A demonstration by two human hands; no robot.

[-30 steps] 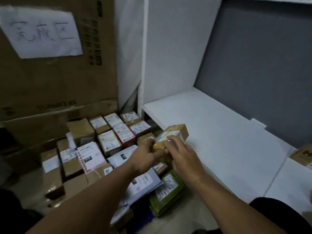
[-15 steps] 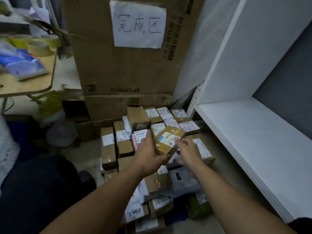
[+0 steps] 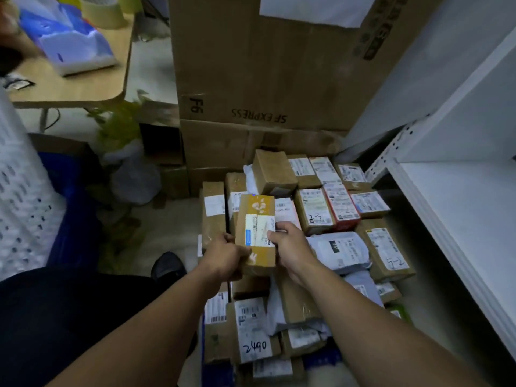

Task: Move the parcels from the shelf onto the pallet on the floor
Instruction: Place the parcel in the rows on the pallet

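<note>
Hands: left hand (image 3: 224,256) and right hand (image 3: 290,244) both grasp the yellow parcel (image 3: 257,233).
Parcel: held above the stacked parcels (image 3: 329,208).
</note>
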